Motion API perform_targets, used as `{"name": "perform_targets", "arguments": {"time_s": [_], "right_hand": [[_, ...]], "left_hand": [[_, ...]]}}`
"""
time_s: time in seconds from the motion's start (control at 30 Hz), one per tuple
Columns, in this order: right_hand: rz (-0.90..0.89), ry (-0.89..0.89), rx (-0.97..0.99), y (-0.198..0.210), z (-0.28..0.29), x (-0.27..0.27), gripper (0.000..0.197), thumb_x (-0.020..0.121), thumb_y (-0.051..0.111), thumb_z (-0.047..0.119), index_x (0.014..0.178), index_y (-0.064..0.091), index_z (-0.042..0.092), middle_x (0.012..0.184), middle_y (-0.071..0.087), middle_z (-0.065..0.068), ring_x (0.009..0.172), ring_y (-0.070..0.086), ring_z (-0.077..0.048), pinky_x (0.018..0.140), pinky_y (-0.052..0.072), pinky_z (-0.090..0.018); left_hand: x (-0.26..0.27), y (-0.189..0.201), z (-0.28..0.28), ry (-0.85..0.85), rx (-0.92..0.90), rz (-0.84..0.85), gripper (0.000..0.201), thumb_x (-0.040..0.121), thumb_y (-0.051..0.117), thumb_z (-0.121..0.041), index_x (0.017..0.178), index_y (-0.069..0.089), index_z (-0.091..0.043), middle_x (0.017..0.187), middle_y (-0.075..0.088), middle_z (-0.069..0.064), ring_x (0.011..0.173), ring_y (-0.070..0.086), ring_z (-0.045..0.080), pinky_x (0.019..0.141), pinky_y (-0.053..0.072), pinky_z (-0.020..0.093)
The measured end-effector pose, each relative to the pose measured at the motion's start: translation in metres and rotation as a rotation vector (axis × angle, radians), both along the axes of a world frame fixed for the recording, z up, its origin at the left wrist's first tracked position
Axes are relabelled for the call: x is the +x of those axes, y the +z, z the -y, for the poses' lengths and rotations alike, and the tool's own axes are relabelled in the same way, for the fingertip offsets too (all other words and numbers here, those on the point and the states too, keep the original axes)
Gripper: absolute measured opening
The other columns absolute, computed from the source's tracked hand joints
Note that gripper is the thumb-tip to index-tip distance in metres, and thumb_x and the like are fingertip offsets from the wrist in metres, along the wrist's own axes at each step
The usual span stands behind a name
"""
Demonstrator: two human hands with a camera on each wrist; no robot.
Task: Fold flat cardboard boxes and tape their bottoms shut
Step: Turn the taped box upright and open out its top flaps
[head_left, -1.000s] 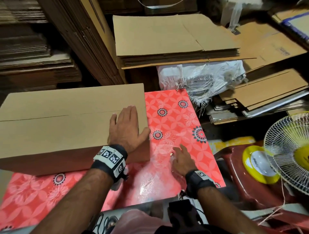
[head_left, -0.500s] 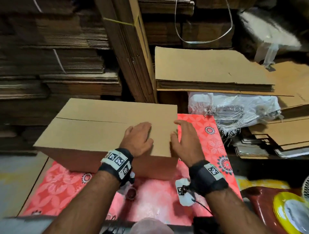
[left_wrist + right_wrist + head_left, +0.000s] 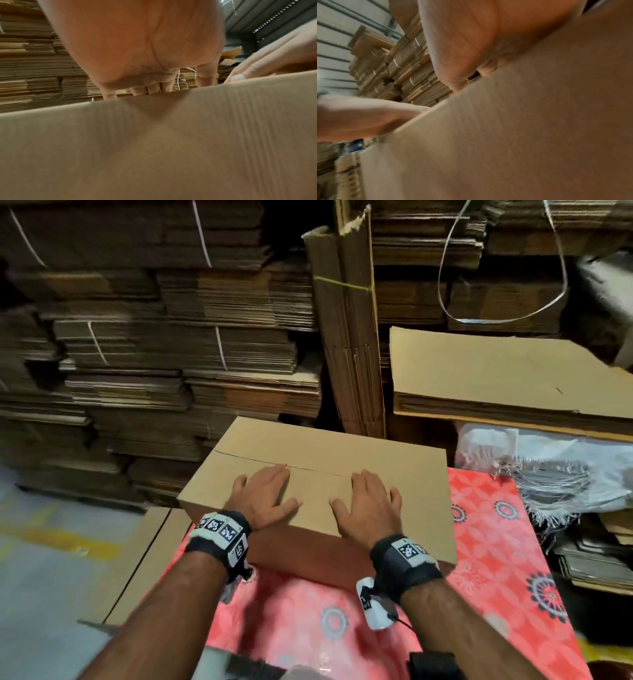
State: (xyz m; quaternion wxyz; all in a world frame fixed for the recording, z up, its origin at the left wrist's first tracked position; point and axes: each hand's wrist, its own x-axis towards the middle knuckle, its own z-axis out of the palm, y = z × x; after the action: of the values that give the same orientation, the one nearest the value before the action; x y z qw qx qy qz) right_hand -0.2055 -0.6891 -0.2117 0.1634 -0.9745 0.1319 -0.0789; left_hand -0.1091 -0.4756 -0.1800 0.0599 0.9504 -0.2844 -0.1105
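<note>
1. Head view. Folded box (image 3: 342,470) standing on the red patterned table cover (image 3: 496,559), closed flaps uppermost, seam (image 3: 318,470) between the two flaps running across the top and bare of tape. Left hand (image 3: 265,498) and right hand (image 3: 370,505) laid palm-down side by side on the near flap, fingers straight and spread, fingertips at the seam, holding nothing. Judged step: flaps folded shut and pressed flat, taping not yet done. Next move, as a judgement: one palm kept on the flaps, the other freed to fetch tape; no tape roll visible here. Plain brown corrugated board, clean edges, no print. Bundled flat cardboard stacks (image 3: 171,354) behind.

2. Left wrist view. Palm of the left hand (image 3: 137,47) pressed over the box edge, fingers extended beyond it; side wall of the box (image 3: 154,148) filling the lower frame, faint fluting lines showing. Right hand (image 3: 274,56) flat on the top at right.

3. Right wrist view. Blurred. Right hand (image 3: 462,40) flat against the box (image 3: 522,135); left hand (image 3: 359,115) at lower left, resting on the same top.
</note>
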Motion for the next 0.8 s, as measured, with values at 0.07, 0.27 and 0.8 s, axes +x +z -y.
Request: {"name": "perform_targets", "arguments": {"time_s": [0.07, 0.27, 0.8], "right_hand": [[0.009, -0.060, -0.018, -0.003, -0.001, 0.005, 0.067, 0.097, 0.038, 0.058, 0.151, 0.038, 0.020, 0.160, 0.036, 0.001, 0.149, 0.029, -0.017, 0.120, 0.017, -0.057], [-0.038, -0.073, -0.093, -0.001, 0.010, 0.011, 0.061, 0.099, 0.033, 0.059, 0.150, 0.042, 0.026, 0.159, 0.038, 0.005, 0.147, 0.031, -0.013, 0.117, 0.017, -0.058], [0.312, -0.320, -0.216, 0.110, -0.011, -0.021, 0.037, 0.099, 0.038, 0.057, 0.091, 0.062, 0.030, 0.080, 0.067, 0.009, 0.082, 0.063, -0.018, 0.084, 0.035, -0.039]], "left_hand": [[0.006, 0.000, -0.008, -0.034, 0.032, -0.013, 0.105, 0.075, 0.021, -0.085, 0.161, 0.015, -0.026, 0.170, 0.007, -0.008, 0.154, 0.009, 0.012, 0.122, 0.008, 0.058], [0.032, 0.011, -0.013, -0.137, 0.067, -0.124, 0.124, 0.069, 0.056, -0.090, 0.162, 0.001, -0.030, 0.170, 0.002, -0.006, 0.156, 0.003, 0.014, 0.121, -0.003, 0.059], [0.013, 0.060, -0.007, -0.202, -0.107, 0.480, 0.108, 0.054, 0.075, -0.083, 0.141, 0.036, -0.032, 0.122, 0.053, -0.003, 0.103, 0.053, 0.017, 0.090, 0.044, 0.041]]}}
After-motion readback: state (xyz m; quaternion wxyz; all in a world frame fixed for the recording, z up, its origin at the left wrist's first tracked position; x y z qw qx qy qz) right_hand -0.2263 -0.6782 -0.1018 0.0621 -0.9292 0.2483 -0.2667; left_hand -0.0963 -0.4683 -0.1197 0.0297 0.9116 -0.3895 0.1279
